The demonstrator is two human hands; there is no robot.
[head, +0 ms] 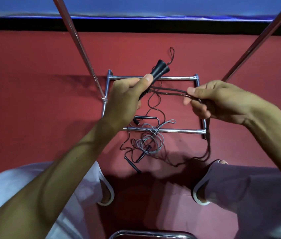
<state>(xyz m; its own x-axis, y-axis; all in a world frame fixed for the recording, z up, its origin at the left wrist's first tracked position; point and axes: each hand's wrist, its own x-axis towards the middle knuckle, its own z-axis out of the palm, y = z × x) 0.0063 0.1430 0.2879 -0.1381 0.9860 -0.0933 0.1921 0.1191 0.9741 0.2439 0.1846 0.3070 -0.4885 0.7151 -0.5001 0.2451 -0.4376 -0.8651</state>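
Trousers (257,195), left hand (127,95) gripping handles (159,69), cords (151,140) beneath

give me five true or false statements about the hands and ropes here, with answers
1. The left hand grips two black handles. True.
2. The right hand is flat and holds nothing. False: its fingers pinch strands of the dark rope.
3. A grey rope lies tangled on the red floor. True.
4. The rope stretched between the hands is bright yellow. False: it is dark.
5. The chrome frame is lifted by the right hand. False: it lies on the floor beneath the hands, and no hand touches it.
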